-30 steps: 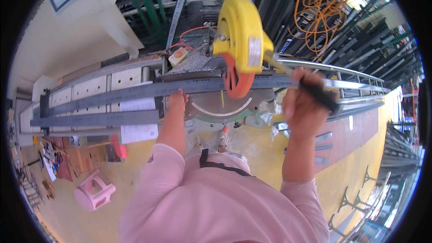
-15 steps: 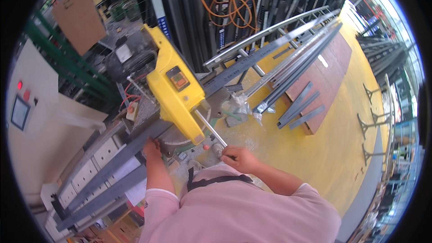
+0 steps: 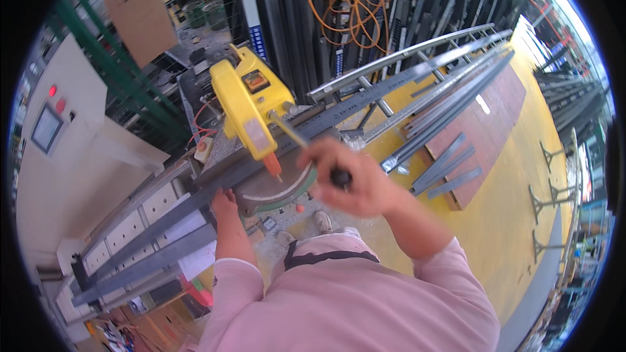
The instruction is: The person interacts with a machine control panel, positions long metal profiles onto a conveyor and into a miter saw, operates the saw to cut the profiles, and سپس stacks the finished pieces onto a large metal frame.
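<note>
The yellow head (image 3: 242, 104) of a chop saw stands raised over its round green-edged base (image 3: 277, 203). An orange piece (image 3: 273, 164) shows at the lower end of its guard. My right hand (image 3: 355, 182), smeared by motion, is closed around the saw's lever (image 3: 290, 130), whose black knob (image 3: 340, 178) shows beside the fingers. A long dark grey metal bar (image 3: 153, 238) lies across the saw bed and runs on to the upper right. Just left of the base, my left hand (image 3: 225, 202) grips the near edge of this bar, fingers bent against it.
A second grey bar (image 3: 147, 270) lies on the left support beside white paper (image 3: 199, 257). A control cabinet (image 3: 72, 98) stands at far left. On the right, a roller rack (image 3: 385, 105) carries long stock, and a reddish board (image 3: 486, 130) holds short offcuts. Orange hose (image 3: 355, 6) hangs behind.
My right hand has come up and forward with the lever, and the yellow saw head has tilted up and back. My left hand stays at the bar. The whole view has shifted slightly.
</note>
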A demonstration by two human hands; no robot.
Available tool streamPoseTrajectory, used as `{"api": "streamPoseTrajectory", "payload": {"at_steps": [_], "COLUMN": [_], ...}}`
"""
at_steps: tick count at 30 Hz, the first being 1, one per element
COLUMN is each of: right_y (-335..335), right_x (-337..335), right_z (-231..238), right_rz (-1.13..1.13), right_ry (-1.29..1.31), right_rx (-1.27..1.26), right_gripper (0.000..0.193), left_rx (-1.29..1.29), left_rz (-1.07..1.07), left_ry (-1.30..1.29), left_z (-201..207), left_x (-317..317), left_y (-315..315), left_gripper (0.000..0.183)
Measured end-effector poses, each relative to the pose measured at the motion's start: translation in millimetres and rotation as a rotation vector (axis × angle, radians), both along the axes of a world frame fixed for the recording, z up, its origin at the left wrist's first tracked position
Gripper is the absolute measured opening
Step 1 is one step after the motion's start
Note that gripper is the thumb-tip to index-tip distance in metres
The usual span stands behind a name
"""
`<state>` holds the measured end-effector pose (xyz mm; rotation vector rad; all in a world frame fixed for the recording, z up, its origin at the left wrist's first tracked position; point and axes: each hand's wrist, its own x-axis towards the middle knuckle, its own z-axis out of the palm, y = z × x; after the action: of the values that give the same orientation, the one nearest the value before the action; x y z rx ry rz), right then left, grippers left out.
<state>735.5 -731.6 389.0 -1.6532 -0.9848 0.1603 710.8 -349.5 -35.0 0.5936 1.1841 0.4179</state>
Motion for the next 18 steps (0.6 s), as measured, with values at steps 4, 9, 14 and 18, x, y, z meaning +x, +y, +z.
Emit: {"api": "streamPoseTrajectory", "payload": {"at_steps": [4,9,14,18], "right_y": [43.9,80.2,86.6,77.3], "right_x": [48.1,34.7,0.3,15.5], "right_z": [31.6,22.6,-136.7,-231.0], "right_rz": [-0.271,-0.033,0.549,0.634], "right_ry": [0.104,0.179,-0.294,-0.005], "right_rx": [0.148,0.316,-0.641,-0.989], "right_gripper": [0.030,0.050,0.081,0.085], "left_rx": [0.101,0.301,0.461,0.374], "left_rz": [0.028,-0.069,-0.082,-0.128], "left_ry": [0.149,0.238,0.176,0.075], "left_z": [69.9,82.8,121.9,136.0], "left_x": [-10.7,-92.2,-134.7,-122.0], "left_y": [-42.9,-68.2,-131.6,-159.7], "left_gripper": [0.014,0.040,0.025,0.017]}}
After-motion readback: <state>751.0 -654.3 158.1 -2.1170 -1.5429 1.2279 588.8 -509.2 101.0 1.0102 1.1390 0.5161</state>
